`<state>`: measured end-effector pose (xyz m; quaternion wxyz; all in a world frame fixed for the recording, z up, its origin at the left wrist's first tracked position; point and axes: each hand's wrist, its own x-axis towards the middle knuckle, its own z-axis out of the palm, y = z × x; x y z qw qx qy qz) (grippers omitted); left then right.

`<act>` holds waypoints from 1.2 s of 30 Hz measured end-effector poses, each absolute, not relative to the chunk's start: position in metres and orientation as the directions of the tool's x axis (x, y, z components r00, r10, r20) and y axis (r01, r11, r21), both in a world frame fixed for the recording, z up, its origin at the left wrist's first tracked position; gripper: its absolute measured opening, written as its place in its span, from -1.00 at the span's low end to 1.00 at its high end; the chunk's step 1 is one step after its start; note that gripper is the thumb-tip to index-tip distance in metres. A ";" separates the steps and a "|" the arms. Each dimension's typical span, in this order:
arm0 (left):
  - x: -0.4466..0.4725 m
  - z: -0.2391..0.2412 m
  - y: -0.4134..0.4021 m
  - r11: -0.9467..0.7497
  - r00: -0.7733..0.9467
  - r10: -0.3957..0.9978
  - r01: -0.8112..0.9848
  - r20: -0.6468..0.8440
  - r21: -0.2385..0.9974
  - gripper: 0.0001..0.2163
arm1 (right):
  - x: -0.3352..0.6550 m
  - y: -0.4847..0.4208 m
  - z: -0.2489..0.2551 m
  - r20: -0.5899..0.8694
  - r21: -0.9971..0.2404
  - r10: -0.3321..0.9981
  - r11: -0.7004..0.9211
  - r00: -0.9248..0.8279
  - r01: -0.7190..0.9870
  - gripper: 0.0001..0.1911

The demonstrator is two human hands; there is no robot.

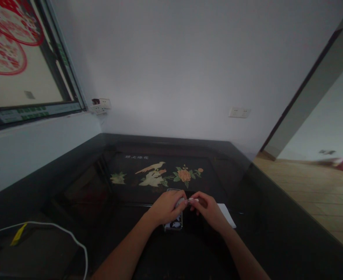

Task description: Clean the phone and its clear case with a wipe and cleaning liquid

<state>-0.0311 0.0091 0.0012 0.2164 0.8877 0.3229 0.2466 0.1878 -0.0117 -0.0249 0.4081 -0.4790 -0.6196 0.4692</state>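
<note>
My left hand (169, 206) is closed around a small, pale, rounded object (179, 202), mostly covered by the fingers. Opposite it, the fingertips of my right hand (206, 210) pinch a small, slim white piece (194, 199). The two meet or nearly meet between the hands; whether they are joined I cannot tell. Beneath my left hand lies a flat, rounded-corner item with a pale rim and a black-and-white pattern (175, 224), like a phone in a case, partly hidden. A flat white rectangular item (226, 216) rests beside my right forearm, partly behind it.
The dark glossy tabletop (206, 252) bears a bird-and-flower picture (154, 177). A white cable (57, 224) with a yellow tag (19, 234) curves across the left. Wall sockets (239, 112) sit behind the table, a window (28, 89) at upper left. Wooden flooring (311, 186) shows at right.
</note>
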 end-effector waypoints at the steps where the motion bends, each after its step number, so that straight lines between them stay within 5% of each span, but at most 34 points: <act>1: -0.031 0.001 0.010 -0.695 0.667 0.684 0.473 0.295 0.542 -0.76 | 0.188 -0.012 -0.025 0.054 -0.975 0.974 0.100 -0.221 0.200 -0.68; 10: -0.031 -0.002 0.011 -0.676 0.656 0.704 0.499 0.273 0.542 -0.75 | 0.190 -0.012 -0.024 0.094 -0.992 0.965 0.111 -0.245 0.057 -0.56; 16: -0.032 -0.002 0.011 -0.674 0.656 0.705 0.501 0.269 0.544 -0.76 | 0.190 -0.010 -0.024 0.044 -0.988 0.973 0.076 -0.228 0.135 -0.65; 23: -0.034 -0.004 0.014 -0.624 0.616 0.749 0.529 0.246 0.575 -0.66 | 0.194 -0.011 -0.020 0.154 -0.979 0.961 0.180 -0.231 0.097 -0.71; 36: -0.047 -0.017 0.034 -0.446 0.359 0.890 0.558 0.282 0.700 -0.73 | 0.205 0.000 -0.019 0.155 -0.986 0.982 0.147 0.104 0.079 -0.51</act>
